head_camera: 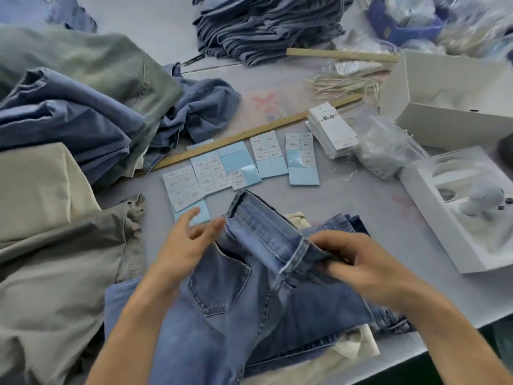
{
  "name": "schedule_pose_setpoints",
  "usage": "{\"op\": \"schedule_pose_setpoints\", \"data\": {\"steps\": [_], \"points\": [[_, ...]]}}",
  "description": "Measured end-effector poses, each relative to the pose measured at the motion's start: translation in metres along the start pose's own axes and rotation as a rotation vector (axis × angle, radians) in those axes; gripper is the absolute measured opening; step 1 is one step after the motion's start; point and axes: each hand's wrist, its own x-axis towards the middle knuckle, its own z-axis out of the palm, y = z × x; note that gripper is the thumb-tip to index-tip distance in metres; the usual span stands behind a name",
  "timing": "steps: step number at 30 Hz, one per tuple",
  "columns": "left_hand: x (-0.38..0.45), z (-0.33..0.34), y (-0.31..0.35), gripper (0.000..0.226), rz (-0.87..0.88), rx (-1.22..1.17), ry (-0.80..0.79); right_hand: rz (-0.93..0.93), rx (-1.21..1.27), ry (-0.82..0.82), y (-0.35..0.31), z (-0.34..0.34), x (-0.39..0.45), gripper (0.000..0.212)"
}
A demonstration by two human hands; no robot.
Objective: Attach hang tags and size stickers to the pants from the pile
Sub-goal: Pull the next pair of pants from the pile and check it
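Just below the sticker sheets (238,162), blue jeans (249,287) lie on the table (374,195). Left hand (186,243) reaches in palm up, fingers loosely spread, touching the waistband's left end. Right hand (352,259) pinches the waistband beside a belt loop, knuckles up.

Two bare forearms, no sleeves in view, left grip (186,240) and right grip (358,259) — ungloved, ringless
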Motion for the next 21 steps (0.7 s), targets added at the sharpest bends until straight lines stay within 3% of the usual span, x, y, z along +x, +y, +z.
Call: {"op": "schedule_pose_setpoints", "data": {"steps": [3,6,9,11,13,14,16,18,21], "points": [[0.018,0.017,-0.004,0.062,0.108,0.148,-0.174,-0.077,-0.011,-0.105,0.001,-0.027,-0.007,0.049],[0.024,0.041,0.003,0.063,0.172,0.239,-0.329,-0.175,-0.140,-0.084,0.014,-0.042,-0.013,0.059],[0.024,0.070,-0.002,0.057,0.235,0.329,-0.416,-0.148,0.001,-0.046,0.043,-0.047,-0.024,0.038],[0.025,0.092,-0.011,0.045,0.298,0.398,-0.346,0.033,0.116,0.207,0.074,-0.046,-0.033,0.035],[0.028,0.112,-0.020,0.046,0.334,0.455,-0.270,0.337,0.355,0.556,0.103,-0.049,-0.045,0.039],[0.029,0.119,-0.023,0.049,0.351,0.493,-0.248,0.454,0.481,0.652,0.113,-0.051,-0.049,0.030],[0.029,0.129,-0.027,0.052,0.424,0.545,-0.216,0.572,0.599,0.670,0.115,-0.049,-0.051,0.022],[0.025,0.138,-0.026,0.047,0.506,0.549,-0.200,0.566,0.463,0.601,0.104,-0.045,-0.047,0.043],[0.013,0.146,-0.020,0.033,0.612,0.446,-0.172,0.356,0.024,0.476,0.078,-0.038,-0.036,0.059]]}}
